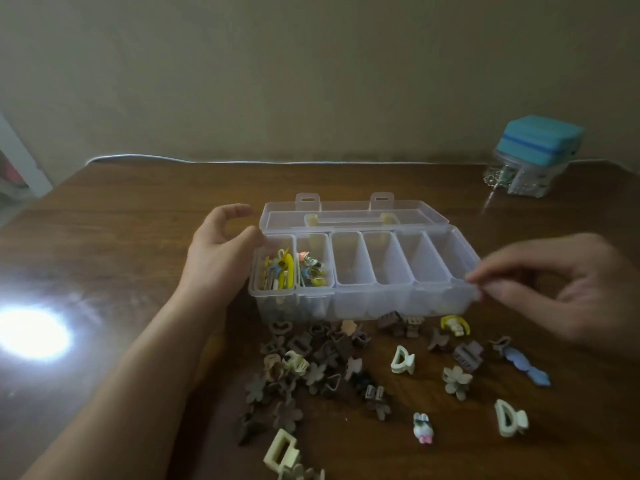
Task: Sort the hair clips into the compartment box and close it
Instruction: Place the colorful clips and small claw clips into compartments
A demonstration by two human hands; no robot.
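Observation:
A clear plastic compartment box [374,303] stands open on the wooden table, its lid [353,214] folded back. The two leftmost compartments hold colourful clips [280,270]; the others look empty. My left hand [221,244] rests against the box's left end, thumb touching the corner, fingers loosely curled. My right hand [554,285] touches the box's right front corner with its fingertips. A heap of brown clips [311,368] lies in front of the box. Cream claw clips [401,360], a blue clip [526,367], a yellow clip [455,325] and a small bunny clip [423,427] are scattered to the right.
A clear container with a teal lid [533,157] stands at the table's back right, near the wall. A bright light glare [31,336] marks the table at the left. A white cable [145,158] runs along the back edge.

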